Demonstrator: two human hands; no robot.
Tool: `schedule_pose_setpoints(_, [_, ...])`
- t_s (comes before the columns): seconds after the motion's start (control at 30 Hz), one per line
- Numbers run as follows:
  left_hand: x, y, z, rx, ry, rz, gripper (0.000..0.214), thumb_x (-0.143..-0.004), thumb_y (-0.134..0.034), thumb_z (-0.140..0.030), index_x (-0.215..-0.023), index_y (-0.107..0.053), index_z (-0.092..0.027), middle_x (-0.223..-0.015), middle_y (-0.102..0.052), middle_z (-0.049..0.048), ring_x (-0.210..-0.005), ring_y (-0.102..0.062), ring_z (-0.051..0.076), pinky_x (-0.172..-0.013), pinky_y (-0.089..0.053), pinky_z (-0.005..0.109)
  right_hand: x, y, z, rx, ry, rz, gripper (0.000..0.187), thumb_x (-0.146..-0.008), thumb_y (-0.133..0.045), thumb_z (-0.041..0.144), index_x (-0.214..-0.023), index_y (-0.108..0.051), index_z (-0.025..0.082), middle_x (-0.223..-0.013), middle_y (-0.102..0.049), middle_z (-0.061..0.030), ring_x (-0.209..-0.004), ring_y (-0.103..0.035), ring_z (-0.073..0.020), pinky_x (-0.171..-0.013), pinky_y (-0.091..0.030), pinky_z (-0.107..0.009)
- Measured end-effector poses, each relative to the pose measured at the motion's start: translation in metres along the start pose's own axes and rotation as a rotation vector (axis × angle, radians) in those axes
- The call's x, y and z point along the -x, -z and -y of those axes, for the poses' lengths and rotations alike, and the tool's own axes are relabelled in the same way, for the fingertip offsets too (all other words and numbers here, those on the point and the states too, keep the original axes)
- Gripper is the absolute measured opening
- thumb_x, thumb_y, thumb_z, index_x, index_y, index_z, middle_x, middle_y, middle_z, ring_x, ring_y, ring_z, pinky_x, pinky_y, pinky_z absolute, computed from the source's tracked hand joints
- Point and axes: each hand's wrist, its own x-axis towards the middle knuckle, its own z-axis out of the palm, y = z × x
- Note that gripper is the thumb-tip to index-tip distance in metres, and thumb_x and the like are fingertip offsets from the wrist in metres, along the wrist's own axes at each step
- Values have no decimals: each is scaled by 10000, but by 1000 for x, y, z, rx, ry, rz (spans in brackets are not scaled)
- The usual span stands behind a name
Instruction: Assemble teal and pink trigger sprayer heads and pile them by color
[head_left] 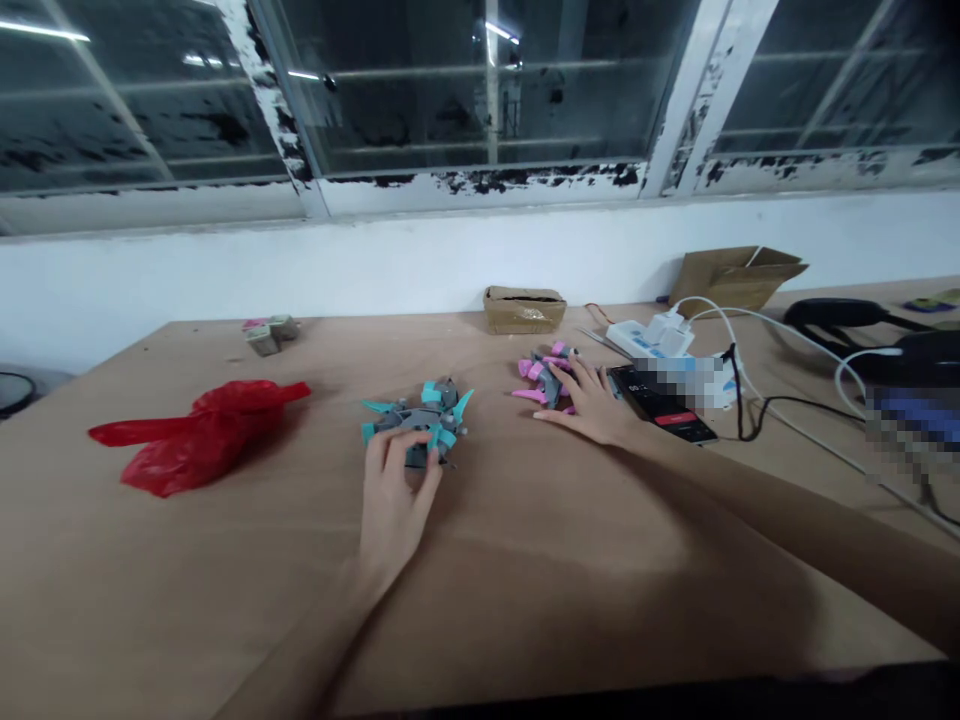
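A grey and teal toy figure [420, 415], with blade-like pieces sticking out, rests on the wooden table near the middle. My left hand [394, 490] has its thumb and fingers curled round the near side of it, covering part of the figure. Further right lies a similar toy in grey and pink [536, 370]. Over its right side is my right hand [596, 405], with fingers stretched out and apart and the thumb along its near edge. The hand hides part of this pink toy, so I cannot tell how firmly it touches.
A red plastic bag [202, 440] lies on the left, with small grey blocks [266, 335] behind it. Cardboard boxes [525, 312] stand by the wall. A phone [660, 405], a white power strip [637, 340], cables and a black object [915, 355] occupy the right side.
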Motion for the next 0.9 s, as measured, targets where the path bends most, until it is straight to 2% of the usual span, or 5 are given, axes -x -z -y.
schedule_pose_setpoints(0.13, [-5, -1, 15, -125, 24, -4, 359, -811, -601, -345, -1131, -513, -207, -1172, -499, 115, -1107, -484, 270, -957, -408, 473, -6, -2, 3, -13, -5, -12, 901, -733, -337, 770, -1433, -210, 217, -1507, -163, -161, -1382, -89, -372, -1038, -132, -649])
schedule_pose_setpoints(0.33, [1, -12, 17, -275, -37, 197, 596, -791, -593, -467, -1306, -437, -209, -1402, -337, 163, -1252, -356, 351, -1005, -337, 536, 17, 15, 30, -2, 82, -124, 924, -723, -394, 755, -1427, -224, 181, -1517, -110, -169, -1389, -42, -358, -1072, -39, -616])
schedule_pose_setpoints(0.53, [-7, -8, 29, -227, -20, 225, 565, -819, -551, -483, -1292, -461, -186, -1303, -475, 145, -1216, -428, 314, -1008, -365, 498, 50, 38, 68, -75, 338, -153, 752, -770, -442, 676, -1340, -354, 195, -1465, -284, -151, -1371, -210, -290, -1103, -96, -560])
schedule_pose_setpoints(0.73, [-13, 3, 45, -160, -1, 188, 305, -894, -461, -291, -1160, -578, -200, -1132, -609, 92, -1031, -594, 243, -900, -488, 401, 66, 32, 73, -157, 386, -175, 477, -855, -451, 525, -1158, -497, 160, -1303, -493, -169, -1241, -432, -274, -1072, -176, -573])
schedule_pose_setpoints(0.9, [-13, 10, 14, -162, 10, 76, 282, -872, -498, -257, -1137, -585, -214, -1075, -597, 83, -982, -599, 225, -875, -494, 374, 74, 35, 71, -209, 401, -231, 465, -859, -495, 453, -1219, -440, 166, -1267, -530, -156, -1216, -457, -249, -1054, -232, -544])
